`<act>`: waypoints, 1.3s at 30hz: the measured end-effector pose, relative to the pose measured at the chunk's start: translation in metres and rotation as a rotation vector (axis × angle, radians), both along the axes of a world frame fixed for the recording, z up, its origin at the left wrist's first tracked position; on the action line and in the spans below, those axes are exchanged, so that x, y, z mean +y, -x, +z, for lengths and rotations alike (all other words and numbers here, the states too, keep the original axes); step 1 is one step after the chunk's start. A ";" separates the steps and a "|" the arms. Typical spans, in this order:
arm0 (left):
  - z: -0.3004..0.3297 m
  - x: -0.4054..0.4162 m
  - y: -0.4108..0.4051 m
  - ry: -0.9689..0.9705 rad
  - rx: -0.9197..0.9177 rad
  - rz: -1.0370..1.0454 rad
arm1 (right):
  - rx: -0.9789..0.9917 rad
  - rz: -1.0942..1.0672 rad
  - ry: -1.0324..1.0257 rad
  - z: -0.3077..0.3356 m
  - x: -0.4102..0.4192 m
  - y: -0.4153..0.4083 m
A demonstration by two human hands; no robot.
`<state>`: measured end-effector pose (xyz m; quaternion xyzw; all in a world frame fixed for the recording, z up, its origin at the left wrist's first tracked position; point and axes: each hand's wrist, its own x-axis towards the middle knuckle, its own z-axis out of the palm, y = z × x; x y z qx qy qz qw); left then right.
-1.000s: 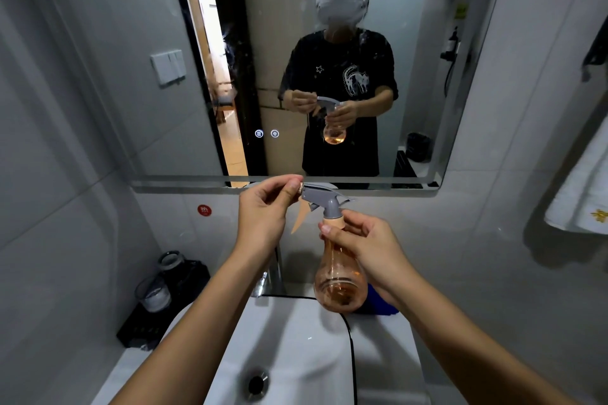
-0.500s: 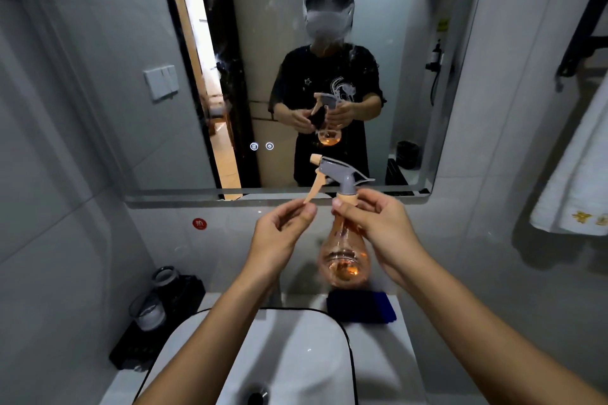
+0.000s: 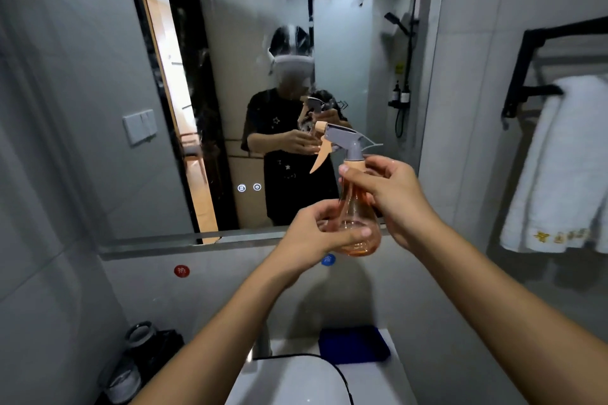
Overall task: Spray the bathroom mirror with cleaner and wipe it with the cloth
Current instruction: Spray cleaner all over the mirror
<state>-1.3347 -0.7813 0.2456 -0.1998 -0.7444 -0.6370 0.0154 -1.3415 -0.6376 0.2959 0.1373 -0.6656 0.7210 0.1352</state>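
Note:
A clear orange spray bottle (image 3: 357,210) with a grey head and orange trigger is held up in front of the mirror (image 3: 230,92), nozzle pointing left. My right hand (image 3: 391,194) grips its neck just under the grey head. My left hand (image 3: 322,233) cups the round belly from below, thumb across the front. The mirror glass carries white smears and streaks near its top. A folded blue cloth (image 3: 353,344) lies on the counter behind the basin, untouched.
A white basin (image 3: 296,381) sits at the bottom centre. Glass cups stand on a black tray (image 3: 144,358) at lower left. A white towel (image 3: 566,168) hangs from a black rack on the right wall. A wall switch is reflected at left.
Both hands have lifted the bottle higher, up in front of the mirror. My left hand left the nozzle and trigger area and now cups the bottle's belly. The view tilted upward.

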 end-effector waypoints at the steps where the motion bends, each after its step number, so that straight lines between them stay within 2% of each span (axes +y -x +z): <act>1: 0.004 0.001 0.002 0.013 0.008 -0.005 | 0.005 -0.009 -0.008 0.003 0.000 0.001; 5: 0.021 0.004 0.008 0.016 -0.006 -0.069 | -0.003 -0.014 -0.019 0.017 0.008 0.008; 10: 0.048 0.008 0.026 -0.044 -0.050 -0.162 | -0.057 0.120 -0.060 0.043 0.028 0.023; 14: 0.071 0.016 0.048 -0.066 -0.059 -0.207 | -0.012 0.088 -0.063 0.068 0.039 0.035; 23: 0.113 0.052 0.076 -0.011 0.106 -0.108 | 0.128 -0.055 -0.006 0.109 0.054 0.064; 31: 0.136 0.072 0.091 -0.005 0.210 0.021 | 0.224 -0.062 -0.028 0.136 0.069 0.081; 39: 0.150 0.076 0.094 0.006 0.219 0.011 | 0.197 0.020 -0.051 0.146 0.074 0.094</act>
